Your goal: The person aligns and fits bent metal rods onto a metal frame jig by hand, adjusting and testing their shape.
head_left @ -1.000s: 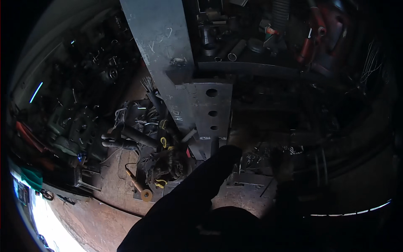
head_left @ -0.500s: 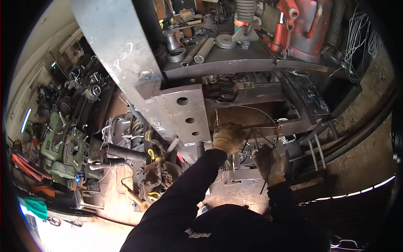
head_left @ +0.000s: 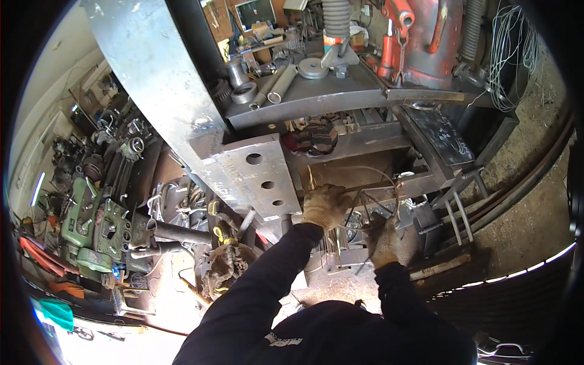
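A thin round metal hoop (head_left: 396, 190) with straight rods across it hangs in front of the heavy steel frame (head_left: 420, 182). At the lower side of the hoop, the gloved fingers of my right hand (head_left: 383, 242) are closed round its metal. My left hand (head_left: 326, 205), in a worn work glove, is closed at the hoop's left side beside the frame's front bar. What sits inside its fingers is hidden. Several thin rods (head_left: 331, 244) show below my left hand, and thin pale strands (head_left: 312, 177) stick up behind it.
A steel plate with three holes (head_left: 267, 185) stands left of my hands. On the press bed above lie pipe pieces (head_left: 282, 84) and round discs (head_left: 313, 68), near a red jack (head_left: 389, 52). A green lathe (head_left: 91, 225) is at far left. Wire coils (head_left: 514, 55) hang at right.
My right hand has moved up and left, closer to the hoop. My left hand stays near the frame's bar. The whole view has shifted slightly.
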`<state>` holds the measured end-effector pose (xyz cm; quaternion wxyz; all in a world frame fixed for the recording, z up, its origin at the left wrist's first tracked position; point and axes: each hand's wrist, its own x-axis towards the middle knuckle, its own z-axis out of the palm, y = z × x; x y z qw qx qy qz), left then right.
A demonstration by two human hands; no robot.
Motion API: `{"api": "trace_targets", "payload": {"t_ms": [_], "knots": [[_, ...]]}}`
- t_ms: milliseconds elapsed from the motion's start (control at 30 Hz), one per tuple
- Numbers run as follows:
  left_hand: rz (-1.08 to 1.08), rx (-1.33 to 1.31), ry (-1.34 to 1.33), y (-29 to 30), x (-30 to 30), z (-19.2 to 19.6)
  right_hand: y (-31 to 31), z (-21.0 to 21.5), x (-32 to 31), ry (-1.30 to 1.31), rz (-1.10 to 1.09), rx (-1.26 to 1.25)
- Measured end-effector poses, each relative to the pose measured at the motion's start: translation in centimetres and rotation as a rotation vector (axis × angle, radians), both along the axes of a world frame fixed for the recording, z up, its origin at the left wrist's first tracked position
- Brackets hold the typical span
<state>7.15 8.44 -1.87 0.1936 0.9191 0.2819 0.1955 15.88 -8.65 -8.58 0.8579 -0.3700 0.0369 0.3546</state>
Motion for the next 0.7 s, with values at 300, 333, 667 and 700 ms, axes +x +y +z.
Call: {"api": "trace_targets", "payload": {"t_ms": [300, 333, 667, 700], "knots": [[0.019, 0.032, -0.002, -0.3, 0.0, 0.0, -2.0, -1.8, 4.6, -0.010, 0.169, 0.063], [0.029, 0.054, -0.049, -0.4, -0.2, -0.2, -2.3, -2.1, 4.9, -0.063, 0.259, 0.139], [-0.131, 0.159, 0.026, 1.3, 0.6, -2.9, -2.0, -0.3, 3.7, 0.037, 0.318, 0.302], [-0.111, 0.172, 0.041, 1.5, 0.7, -3.2, -1.6, 1.8, 2.5, 0.088, 0.270, 0.221]]}}
